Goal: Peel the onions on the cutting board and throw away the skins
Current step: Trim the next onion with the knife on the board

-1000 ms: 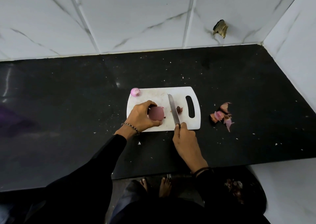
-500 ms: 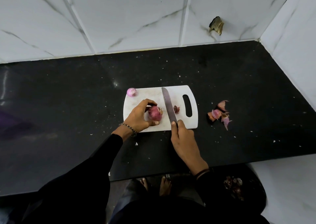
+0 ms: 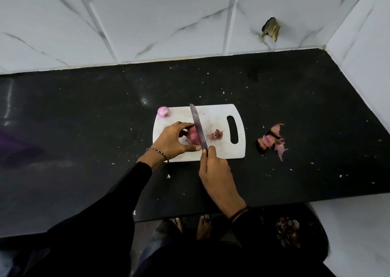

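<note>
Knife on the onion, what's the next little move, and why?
Probably press the knife down to slice the end off the onion: the right hand holds the blade across its right side, and the left hand steadies it on the cutting board.

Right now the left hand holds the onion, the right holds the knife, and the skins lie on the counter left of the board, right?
One slip: the head view shows the skins lying on the counter right of the board, not left. The rest holds.
</note>
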The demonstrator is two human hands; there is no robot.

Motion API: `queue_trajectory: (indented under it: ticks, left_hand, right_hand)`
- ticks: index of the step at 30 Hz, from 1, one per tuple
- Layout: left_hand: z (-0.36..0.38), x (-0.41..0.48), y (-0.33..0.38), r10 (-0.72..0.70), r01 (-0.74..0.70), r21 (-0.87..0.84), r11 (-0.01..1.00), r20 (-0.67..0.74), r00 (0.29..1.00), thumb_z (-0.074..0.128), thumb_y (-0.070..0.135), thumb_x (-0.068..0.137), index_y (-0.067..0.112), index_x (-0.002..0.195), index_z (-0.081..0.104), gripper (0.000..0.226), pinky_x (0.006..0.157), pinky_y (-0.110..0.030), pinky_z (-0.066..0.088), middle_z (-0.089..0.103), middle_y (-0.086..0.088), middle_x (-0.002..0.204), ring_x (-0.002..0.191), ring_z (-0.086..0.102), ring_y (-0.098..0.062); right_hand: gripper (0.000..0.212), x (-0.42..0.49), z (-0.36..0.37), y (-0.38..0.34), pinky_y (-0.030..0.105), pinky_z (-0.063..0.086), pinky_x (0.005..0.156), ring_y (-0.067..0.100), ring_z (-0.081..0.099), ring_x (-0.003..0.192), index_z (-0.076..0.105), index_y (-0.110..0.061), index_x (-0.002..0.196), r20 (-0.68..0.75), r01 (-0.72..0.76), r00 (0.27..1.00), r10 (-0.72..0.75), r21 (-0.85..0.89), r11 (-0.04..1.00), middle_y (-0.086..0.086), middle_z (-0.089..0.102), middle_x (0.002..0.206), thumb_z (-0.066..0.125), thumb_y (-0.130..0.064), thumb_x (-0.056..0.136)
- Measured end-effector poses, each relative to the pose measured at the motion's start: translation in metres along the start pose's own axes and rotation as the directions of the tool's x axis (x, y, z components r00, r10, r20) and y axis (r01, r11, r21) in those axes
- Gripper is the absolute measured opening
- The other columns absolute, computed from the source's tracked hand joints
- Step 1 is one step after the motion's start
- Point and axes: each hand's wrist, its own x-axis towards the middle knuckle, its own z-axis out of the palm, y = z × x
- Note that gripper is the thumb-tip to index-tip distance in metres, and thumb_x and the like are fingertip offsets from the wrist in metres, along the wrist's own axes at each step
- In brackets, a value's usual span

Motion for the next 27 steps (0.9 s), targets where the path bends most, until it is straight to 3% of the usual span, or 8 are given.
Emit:
queue_trajectory:
  ticks: [4, 6, 12, 15, 21, 24, 27]
  left_hand:
    - [-0.004, 0.002, 0.002, -0.009, 0.008, 0.024, 1.000, 0.005, 1.000, 0.088, 0.024, 0.067, 0.013, 0.128, 0.058, 0.068, 0.088, -0.006, 0.044, 0.063, -0.001, 0.119, 0.101, 0.057, -0.009]
    - [-0.005, 0.002, 0.002, -0.019, 0.019, 0.020, 1.000, 0.013, 1.000, 0.088, 0.021, 0.068, 0.014, 0.128, 0.058, 0.067, 0.083, 0.000, 0.041, 0.063, 0.000, 0.120, 0.102, 0.057, -0.008]
    - [-0.005, 0.002, 0.005, -0.024, 0.024, 0.036, 0.999, 0.019, 1.000, 0.088, 0.018, 0.067, 0.013, 0.127, 0.059, 0.067, 0.081, 0.003, 0.038, 0.064, -0.003, 0.120, 0.101, 0.058, -0.010]
    - [-0.005, 0.002, 0.008, -0.027, 0.026, 0.041, 0.999, 0.030, 0.999, 0.087, 0.015, 0.067, 0.013, 0.129, 0.058, 0.068, 0.081, 0.003, 0.037, 0.062, -0.003, 0.122, 0.102, 0.056, -0.009]
    - [-0.007, 0.000, 0.012, -0.033, 0.032, 0.019, 0.999, 0.045, 0.998, 0.088, 0.016, 0.066, 0.013, 0.130, 0.057, 0.071, 0.086, -0.003, 0.040, 0.061, -0.001, 0.122, 0.105, 0.057, -0.009]
    - [-0.008, 0.000, 0.016, -0.023, 0.022, 0.032, 0.999, 0.043, 0.999, 0.090, 0.017, 0.063, 0.011, 0.128, 0.059, 0.071, 0.092, -0.018, 0.048, 0.063, -0.003, 0.120, 0.104, 0.059, -0.013]
    - [-0.008, 0.001, 0.017, -0.020, 0.017, 0.072, 0.997, 0.043, 0.999, 0.090, 0.022, 0.063, 0.010, 0.128, 0.060, 0.073, 0.091, -0.019, 0.048, 0.065, -0.005, 0.119, 0.103, 0.062, -0.016]
  right_hand:
    - [0.020, 0.000, 0.001, 0.001, 0.028, 0.042, 0.047, 0.011, 0.053, 0.054, 0.041, -0.018, 0.100, 0.032, -0.036, 0.999, 0.036, 0.010, 0.999, -0.003, 0.051, 0.065, 0.029, -0.032, 0.108]
    - [0.023, 0.001, 0.001, 0.005, 0.034, 0.046, 0.050, 0.016, 0.055, 0.058, 0.043, -0.017, 0.099, 0.027, -0.077, 0.997, 0.076, 0.014, 0.997, -0.001, 0.053, 0.067, 0.029, -0.033, 0.108]
    - [0.023, 0.002, 0.000, 0.003, 0.024, 0.034, 0.048, 0.013, 0.052, 0.055, 0.044, -0.016, 0.097, -0.003, -0.088, 0.996, 0.088, 0.037, 0.995, -0.002, 0.051, 0.066, 0.030, -0.032, 0.108]
    - [0.024, 0.001, -0.003, 0.002, 0.025, 0.037, 0.047, 0.013, 0.053, 0.055, 0.045, -0.016, 0.098, -0.021, -0.099, 0.995, 0.100, 0.077, 0.992, -0.001, 0.053, 0.067, 0.031, -0.031, 0.108]
    - [0.025, 0.001, -0.006, -0.002, 0.030, 0.043, 0.047, 0.014, 0.054, 0.054, 0.046, -0.015, 0.098, -0.035, -0.084, 0.996, 0.088, 0.095, 0.992, 0.000, 0.054, 0.067, 0.031, -0.032, 0.108]
    - [0.025, -0.002, -0.002, -0.005, 0.037, 0.049, 0.051, 0.019, 0.057, 0.057, 0.047, -0.014, 0.099, -0.008, -0.079, 0.997, 0.080, 0.068, 0.994, 0.002, 0.055, 0.067, 0.031, -0.031, 0.108]
    - [0.024, -0.002, -0.002, -0.008, 0.035, 0.047, 0.051, 0.020, 0.057, 0.058, 0.044, -0.014, 0.100, 0.015, -0.088, 0.996, 0.087, 0.031, 0.996, 0.001, 0.053, 0.067, 0.029, -0.031, 0.108]
